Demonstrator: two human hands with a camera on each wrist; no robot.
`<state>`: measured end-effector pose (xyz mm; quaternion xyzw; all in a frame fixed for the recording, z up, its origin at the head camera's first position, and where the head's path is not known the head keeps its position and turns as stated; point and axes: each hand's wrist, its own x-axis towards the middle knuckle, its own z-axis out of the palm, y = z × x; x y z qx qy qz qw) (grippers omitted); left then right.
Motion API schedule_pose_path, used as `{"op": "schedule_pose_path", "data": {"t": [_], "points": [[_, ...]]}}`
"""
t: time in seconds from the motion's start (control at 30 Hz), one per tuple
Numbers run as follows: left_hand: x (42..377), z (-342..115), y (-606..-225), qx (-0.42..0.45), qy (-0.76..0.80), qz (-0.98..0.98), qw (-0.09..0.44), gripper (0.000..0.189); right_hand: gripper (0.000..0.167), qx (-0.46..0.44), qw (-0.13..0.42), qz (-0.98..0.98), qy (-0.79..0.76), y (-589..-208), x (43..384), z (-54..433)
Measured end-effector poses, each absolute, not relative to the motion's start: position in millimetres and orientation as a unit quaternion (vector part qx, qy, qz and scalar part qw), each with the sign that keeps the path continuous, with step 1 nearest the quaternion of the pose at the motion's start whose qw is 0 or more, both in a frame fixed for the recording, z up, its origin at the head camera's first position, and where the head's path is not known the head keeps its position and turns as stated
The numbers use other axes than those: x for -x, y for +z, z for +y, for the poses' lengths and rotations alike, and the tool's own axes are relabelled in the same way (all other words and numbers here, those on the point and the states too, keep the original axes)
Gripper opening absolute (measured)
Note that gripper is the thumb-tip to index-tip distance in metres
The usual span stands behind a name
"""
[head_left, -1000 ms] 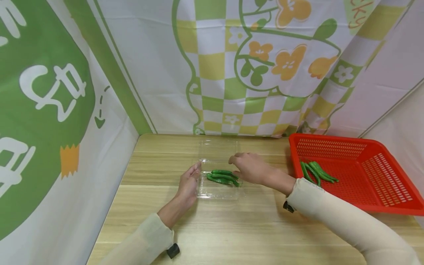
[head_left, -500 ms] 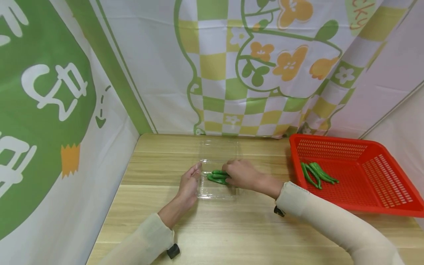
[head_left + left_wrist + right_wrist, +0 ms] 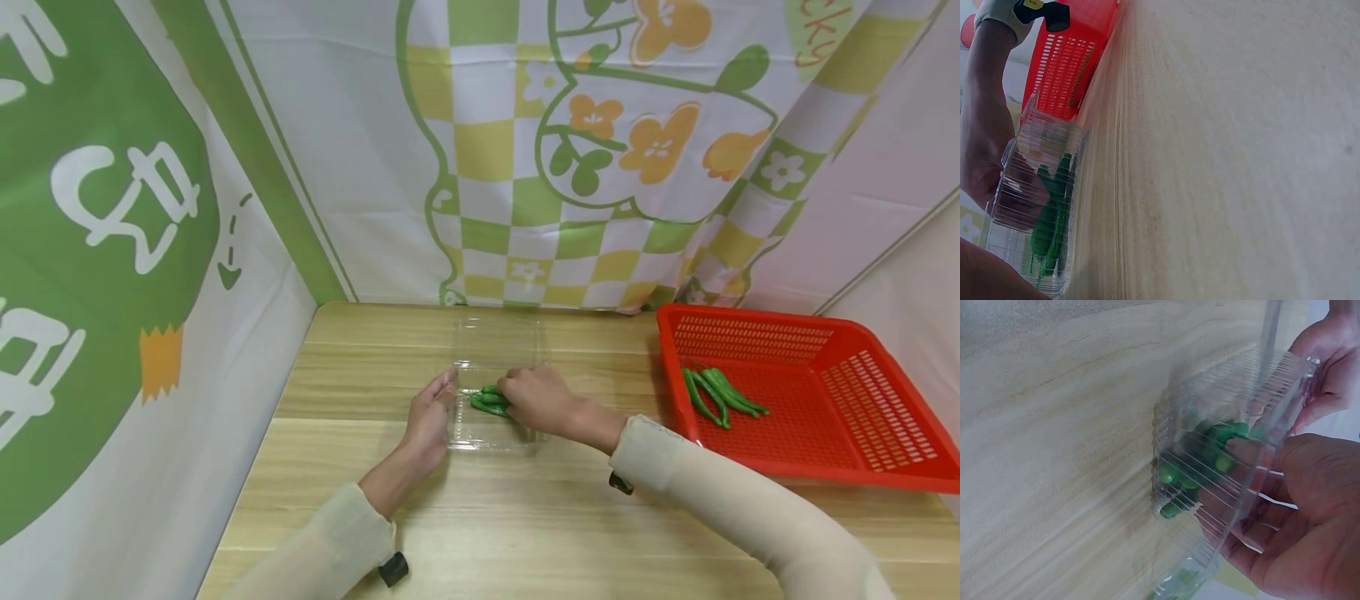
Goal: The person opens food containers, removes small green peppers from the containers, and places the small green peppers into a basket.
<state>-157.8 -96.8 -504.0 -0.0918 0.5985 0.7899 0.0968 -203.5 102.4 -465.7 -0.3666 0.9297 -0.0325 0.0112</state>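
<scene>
A clear plastic clamshell box (image 3: 491, 439) lies on the table with its lid folded back toward the wall. Inside its base is a small bunch of green chili peppers (image 3: 487, 403), partly covered by my right hand (image 3: 542, 402). That hand reaches in over the right side, its fingers and thumb around the peppers' right ends; the right wrist view shows the fingers among the peppers (image 3: 1227, 432) behind the ribbed wall. With thumb and fingers, my left hand (image 3: 427, 421) grips the box's left edge. Through the wall in the left wrist view, the peppers (image 3: 1054, 219) lie side by side lengthwise.
To the right stands a red perforated plastic basket (image 3: 806, 477) with several more green chili peppers (image 3: 726, 392) at its left side. A patterned cloth wall (image 3: 555, 242) rises behind the wooden table (image 3: 480, 525), another on the left.
My right hand has moved left and down into the box, its fingers closing over the peppers' right ends and hiding them. The left hand stays on the box's left edge.
</scene>
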Motion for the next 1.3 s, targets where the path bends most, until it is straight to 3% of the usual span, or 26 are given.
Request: {"op": "schedule_pose_path", "data": {"t": [1.3], "points": [[156.9, -97.6, -502.7, 0.083, 0.791, 0.598, 0.101, 0.052, 0.01, 0.388, -0.022, 0.92, -0.049, -481.1, 200.3, 95.8]]}}
